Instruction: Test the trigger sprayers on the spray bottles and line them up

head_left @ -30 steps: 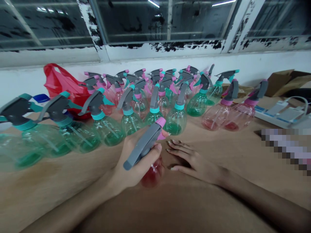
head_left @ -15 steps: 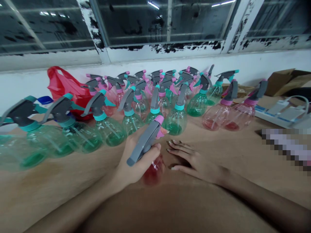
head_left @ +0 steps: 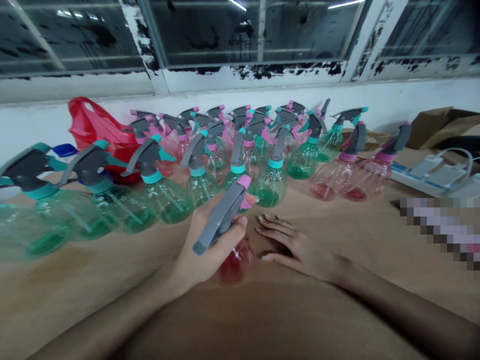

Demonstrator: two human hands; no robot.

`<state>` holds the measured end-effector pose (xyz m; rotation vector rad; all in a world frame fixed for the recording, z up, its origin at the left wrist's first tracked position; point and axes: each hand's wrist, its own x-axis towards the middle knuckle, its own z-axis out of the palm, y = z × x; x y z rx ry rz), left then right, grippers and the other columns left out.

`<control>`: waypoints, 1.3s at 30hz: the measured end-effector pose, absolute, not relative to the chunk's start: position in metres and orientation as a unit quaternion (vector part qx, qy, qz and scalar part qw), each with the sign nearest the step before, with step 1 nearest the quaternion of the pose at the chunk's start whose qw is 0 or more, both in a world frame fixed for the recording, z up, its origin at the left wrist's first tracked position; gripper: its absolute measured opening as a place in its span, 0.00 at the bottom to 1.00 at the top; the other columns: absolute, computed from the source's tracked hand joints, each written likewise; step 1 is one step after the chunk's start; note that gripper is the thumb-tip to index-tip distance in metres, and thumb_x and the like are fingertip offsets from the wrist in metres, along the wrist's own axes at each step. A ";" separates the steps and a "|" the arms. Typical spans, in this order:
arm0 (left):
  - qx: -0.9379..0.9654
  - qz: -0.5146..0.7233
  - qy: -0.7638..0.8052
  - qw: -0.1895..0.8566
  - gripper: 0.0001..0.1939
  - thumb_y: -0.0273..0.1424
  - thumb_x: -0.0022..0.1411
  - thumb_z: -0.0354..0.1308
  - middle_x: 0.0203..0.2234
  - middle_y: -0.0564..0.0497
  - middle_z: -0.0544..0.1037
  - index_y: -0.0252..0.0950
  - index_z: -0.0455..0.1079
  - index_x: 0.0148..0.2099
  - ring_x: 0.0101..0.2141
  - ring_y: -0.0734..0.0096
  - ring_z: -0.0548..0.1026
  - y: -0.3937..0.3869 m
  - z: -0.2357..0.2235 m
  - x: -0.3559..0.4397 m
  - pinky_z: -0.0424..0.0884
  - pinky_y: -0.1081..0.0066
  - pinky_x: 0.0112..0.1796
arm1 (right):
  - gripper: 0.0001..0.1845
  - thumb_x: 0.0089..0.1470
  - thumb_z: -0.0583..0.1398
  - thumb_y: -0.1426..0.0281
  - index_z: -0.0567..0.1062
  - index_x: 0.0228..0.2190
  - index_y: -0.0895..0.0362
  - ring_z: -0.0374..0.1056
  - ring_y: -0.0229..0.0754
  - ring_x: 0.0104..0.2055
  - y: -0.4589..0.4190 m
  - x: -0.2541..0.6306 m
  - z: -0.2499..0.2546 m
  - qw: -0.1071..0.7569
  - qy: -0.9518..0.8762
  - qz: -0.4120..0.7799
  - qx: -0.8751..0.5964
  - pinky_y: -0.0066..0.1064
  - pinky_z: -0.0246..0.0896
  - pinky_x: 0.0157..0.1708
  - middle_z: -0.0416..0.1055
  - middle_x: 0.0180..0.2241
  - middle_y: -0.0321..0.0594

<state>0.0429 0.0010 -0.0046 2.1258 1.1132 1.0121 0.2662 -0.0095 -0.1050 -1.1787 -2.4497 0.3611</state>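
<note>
a spray bottle point(head_left: 232, 266) with red liquid inside is held by the left hand point(head_left: 202, 250) in the near part of the table point(head_left: 348, 230), well apart from the far edge, along which a white wall point(head_left: 37, 127) is seen. the fingers are wrapped around the bottle below its grey head point(head_left: 221, 216), and the thumb is laid along the near side. a fingertip is seen just beside the pink trigger point(head_left: 245, 202); whether it is being pressed cannot be told. the pink nozzle point(head_left: 244, 182) is pointed toward the far edge. whether the base is touching the table cannot be told.

the right hand point(head_left: 298, 246) is laid palm down on the table, just to the right of the bottle, with its fingers slightly spread and the thumb set apart.

a row of green bottles point(head_left: 167, 200) is lined up from the table's left side to just beyond the left hand. behind it, crowded sprayers point(head_left: 240, 122) with pink or teal nozzles are gathered toward the far edge. two pink bottles point(head_left: 332, 180) are placed to the right. a red plastic bag point(head_left: 101, 132) is set at the far left. at the far right, a brown carton point(head_left: 440, 127) is placed behind a white power strip point(head_left: 420, 181).
</note>
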 end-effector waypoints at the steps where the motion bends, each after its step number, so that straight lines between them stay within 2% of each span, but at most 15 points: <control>1: 0.788 0.374 0.412 0.263 0.05 0.32 0.59 0.52 0.29 0.54 0.76 0.41 0.68 0.32 0.30 0.69 0.75 0.001 -0.005 0.043 0.72 0.69 0.35 | 0.32 0.56 0.52 0.53 0.55 0.59 0.52 0.44 0.44 0.64 -0.009 0.266 -0.105 0.198 -0.876 0.128 -0.421 0.45 0.44 0.61 0.52 0.61 0.38; 6: 0.782 0.379 0.424 0.254 0.05 0.31 0.56 0.53 0.27 0.53 0.77 0.41 0.69 0.34 0.29 0.67 0.76 0.001 -0.003 0.045 0.73 0.70 0.31 | 0.32 0.56 0.52 0.54 0.55 0.59 0.52 0.44 0.44 0.64 -0.010 0.266 -0.106 0.194 -0.880 0.123 -0.416 0.45 0.44 0.61 0.51 0.62 0.39; 9: 0.781 0.381 0.424 0.255 0.09 0.31 0.55 0.53 0.26 0.53 0.78 0.42 0.70 0.39 0.28 0.66 0.77 0.002 -0.001 0.046 0.73 0.69 0.30 | 0.32 0.56 0.53 0.54 0.56 0.59 0.52 0.45 0.45 0.63 -0.009 0.267 -0.106 0.195 -0.880 0.120 -0.416 0.46 0.45 0.60 0.52 0.61 0.39; 15: 0.787 0.371 0.418 0.259 0.10 0.31 0.58 0.52 0.27 0.53 0.77 0.43 0.69 0.43 0.29 0.67 0.77 0.001 -0.003 0.045 0.73 0.70 0.30 | 0.32 0.56 0.53 0.54 0.56 0.58 0.52 0.45 0.45 0.64 -0.009 0.267 -0.107 0.192 -0.880 0.118 -0.418 0.46 0.45 0.60 0.52 0.61 0.38; 32: 0.787 0.379 0.413 0.259 0.09 0.30 0.57 0.52 0.27 0.53 0.78 0.43 0.69 0.41 0.29 0.67 0.77 0.001 0.000 0.046 0.73 0.69 0.31 | 0.31 0.56 0.53 0.53 0.58 0.58 0.52 0.44 0.43 0.64 -0.011 0.266 -0.106 0.194 -0.877 0.119 -0.424 0.44 0.44 0.61 0.52 0.61 0.37; 39: 0.788 0.376 0.417 0.254 0.05 0.30 0.55 0.53 0.26 0.53 0.77 0.42 0.69 0.35 0.28 0.67 0.76 0.001 0.000 0.046 0.73 0.69 0.31 | 0.31 0.56 0.53 0.54 0.56 0.58 0.50 0.45 0.45 0.64 -0.010 0.266 -0.105 0.199 -0.877 0.124 -0.418 0.46 0.44 0.61 0.52 0.61 0.37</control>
